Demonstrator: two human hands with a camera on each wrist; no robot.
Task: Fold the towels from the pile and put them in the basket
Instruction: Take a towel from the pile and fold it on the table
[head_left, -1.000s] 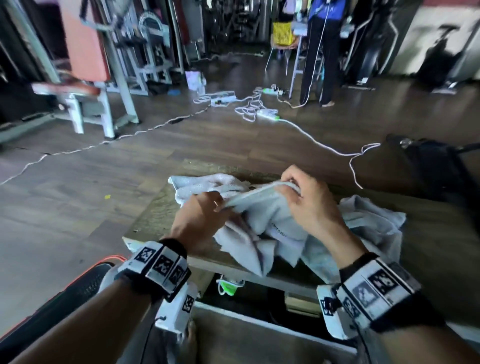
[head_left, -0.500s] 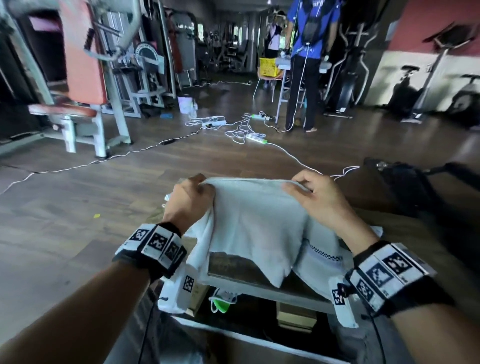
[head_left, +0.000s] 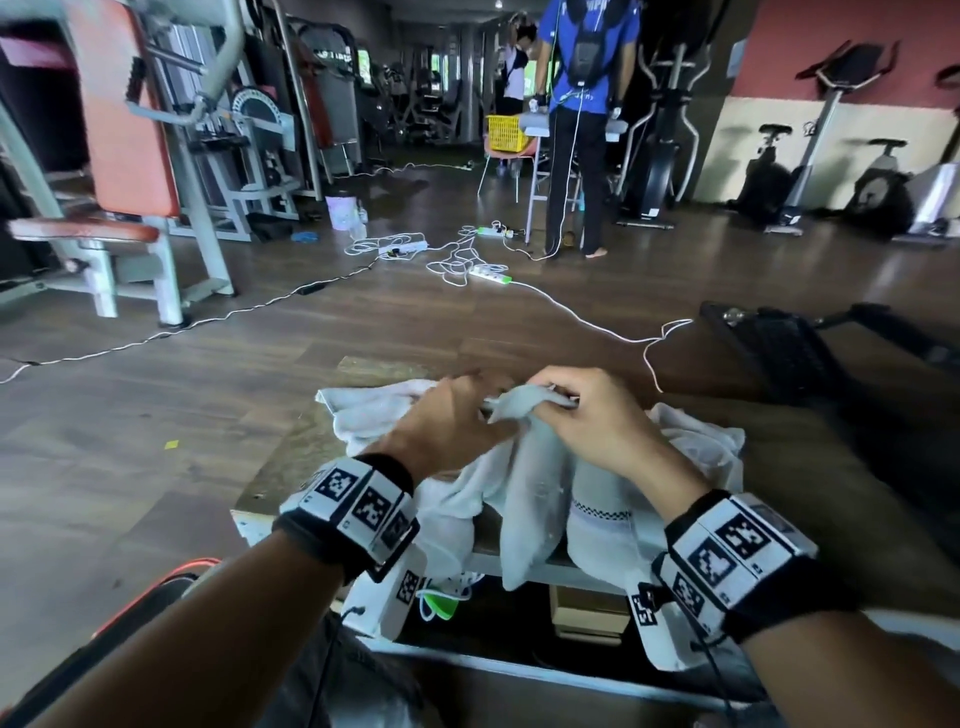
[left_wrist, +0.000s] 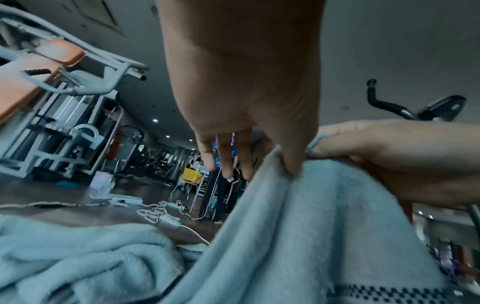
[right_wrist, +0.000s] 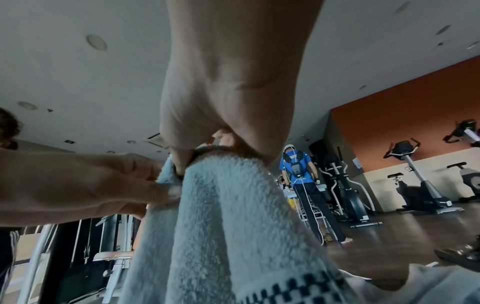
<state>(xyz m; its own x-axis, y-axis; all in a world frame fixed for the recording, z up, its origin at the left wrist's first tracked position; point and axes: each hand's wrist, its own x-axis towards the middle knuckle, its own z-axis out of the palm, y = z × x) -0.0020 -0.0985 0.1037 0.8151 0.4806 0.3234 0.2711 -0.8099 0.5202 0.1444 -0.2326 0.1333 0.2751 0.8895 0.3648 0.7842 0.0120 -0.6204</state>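
A pale blue-white towel (head_left: 535, 509) with a checkered band hangs from both my hands over the table's front edge. My left hand (head_left: 452, 415) and right hand (head_left: 582, 415) meet above the table, each pinching the bunched top edge. In the left wrist view my left hand (left_wrist: 291, 162) clamps the towel (left_wrist: 311, 226) with its thumb while the other fingers (left_wrist: 226, 160) point forward. The right wrist view has my right hand (right_wrist: 207, 152) curled over the towel's (right_wrist: 233, 226) top fold. More crumpled towels (head_left: 363, 410) lie in a pile behind.
The wooden table (head_left: 291, 467) stands on a dark wood floor. A dark container with an orange rim (head_left: 171, 571) sits low on the left. White cables and power strips (head_left: 488, 275) trail across the floor. A person in blue (head_left: 587, 104) stands by a yellow basket (head_left: 504, 132).
Half a second ago my hands held the towel spread wide by its top edge. They have come together, so the towel now hangs doubled and bunched.
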